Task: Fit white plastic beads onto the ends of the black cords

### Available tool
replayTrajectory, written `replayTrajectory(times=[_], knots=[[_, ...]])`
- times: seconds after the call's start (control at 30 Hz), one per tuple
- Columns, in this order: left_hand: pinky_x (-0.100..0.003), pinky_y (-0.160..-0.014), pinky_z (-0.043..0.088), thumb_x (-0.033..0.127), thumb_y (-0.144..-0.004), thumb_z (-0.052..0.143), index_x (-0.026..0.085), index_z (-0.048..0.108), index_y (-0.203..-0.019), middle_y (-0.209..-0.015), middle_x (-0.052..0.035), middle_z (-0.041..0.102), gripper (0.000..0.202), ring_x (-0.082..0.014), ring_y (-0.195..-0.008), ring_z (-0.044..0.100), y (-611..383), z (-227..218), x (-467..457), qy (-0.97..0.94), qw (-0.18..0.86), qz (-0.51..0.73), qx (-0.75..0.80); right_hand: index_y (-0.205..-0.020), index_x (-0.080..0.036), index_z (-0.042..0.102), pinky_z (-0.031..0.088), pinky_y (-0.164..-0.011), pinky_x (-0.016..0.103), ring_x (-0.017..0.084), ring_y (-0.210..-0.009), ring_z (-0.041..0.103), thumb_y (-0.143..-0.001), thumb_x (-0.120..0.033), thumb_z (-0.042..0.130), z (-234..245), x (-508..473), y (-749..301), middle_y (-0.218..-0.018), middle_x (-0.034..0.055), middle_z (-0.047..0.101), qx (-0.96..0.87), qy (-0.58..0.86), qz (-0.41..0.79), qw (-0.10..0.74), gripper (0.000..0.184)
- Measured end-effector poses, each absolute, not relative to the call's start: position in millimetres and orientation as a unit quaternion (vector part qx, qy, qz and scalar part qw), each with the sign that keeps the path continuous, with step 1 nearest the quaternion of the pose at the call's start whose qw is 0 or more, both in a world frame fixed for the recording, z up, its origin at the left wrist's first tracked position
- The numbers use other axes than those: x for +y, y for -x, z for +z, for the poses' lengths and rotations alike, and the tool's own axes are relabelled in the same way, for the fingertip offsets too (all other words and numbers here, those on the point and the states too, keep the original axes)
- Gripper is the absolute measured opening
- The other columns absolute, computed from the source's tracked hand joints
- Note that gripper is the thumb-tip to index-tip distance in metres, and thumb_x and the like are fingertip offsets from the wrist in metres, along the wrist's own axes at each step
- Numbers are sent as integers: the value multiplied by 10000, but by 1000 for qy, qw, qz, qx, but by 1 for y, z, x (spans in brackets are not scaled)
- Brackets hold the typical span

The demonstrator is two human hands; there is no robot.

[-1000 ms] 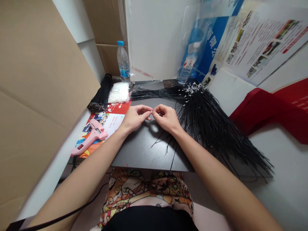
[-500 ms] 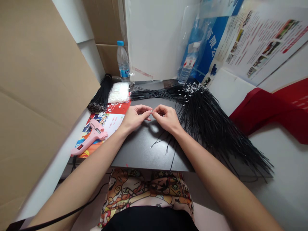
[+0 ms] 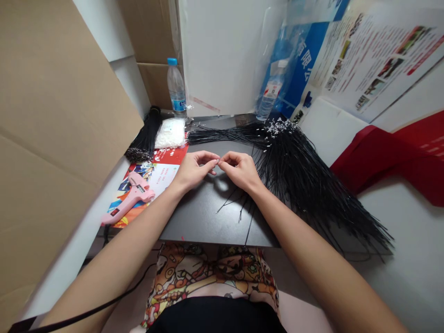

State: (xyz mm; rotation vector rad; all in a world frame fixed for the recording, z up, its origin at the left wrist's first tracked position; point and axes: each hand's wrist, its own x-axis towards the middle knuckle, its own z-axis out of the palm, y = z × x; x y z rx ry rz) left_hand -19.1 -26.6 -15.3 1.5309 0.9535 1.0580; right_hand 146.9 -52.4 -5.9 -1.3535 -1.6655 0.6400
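Over the dark grey table [image 3: 204, 217], my left hand [image 3: 196, 170] and my right hand [image 3: 239, 167] meet fingertip to fingertip. Both are closed in a pinch, thumb against forefinger. Whatever sits between the fingertips is too small to make out. Close to my right hand spreads a big heap of black cords [image 3: 298, 171] with small white tips at its far end. A thinner bundle of black cords [image 3: 225, 135] lies across the table behind my hands. A few loose cord ends stick out under my right wrist.
A pink glue gun [image 3: 130, 199] rests on a colourful printed sheet [image 3: 166, 172] at the left. Beyond it are a bag of small white pieces [image 3: 171, 133] and another black cord bundle [image 3: 147, 134]. Two bottles stand at the back; cardboard [image 3: 62, 115] walls the left side. Red cloth [image 3: 374, 162] hangs right.
Hardly anything differs. My hands keep the same fingertip-to-fingertip pinch, and the whole view has shifted very slightly.
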Motion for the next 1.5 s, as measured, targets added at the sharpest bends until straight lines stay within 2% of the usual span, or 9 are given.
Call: replayTrajectory(times=[0.3,0.97,1.5], knots=[[-262,-615,557,260,-752,743,126,741,-910,-877,-69,771,207,-115,-580,671,18,-13,-28,-638,497,438,392,-681,-139,703,361,-605,237,104,-600,503,-766,-299,628,-7,-50,-150,-637,2,658,-678,538,255,431,196],[-263,-620,579,238,-776,717,126,748,-909,-877,-73,773,177,-110,-578,667,18,-13,-28,-646,491,430,395,-673,-147,679,347,-598,239,100,-580,469,-760,-309,601,-8,-49,-152,-608,-10,606,-706,522,237,416,199],[-267,-621,568,302,-812,691,142,756,-921,-864,-69,766,204,-124,-599,660,19,-15,-29,-708,408,432,383,-659,-147,672,329,-590,244,98,-584,443,-727,-354,622,-6,-49,-151,-582,-23,563,-655,553,297,421,224]])
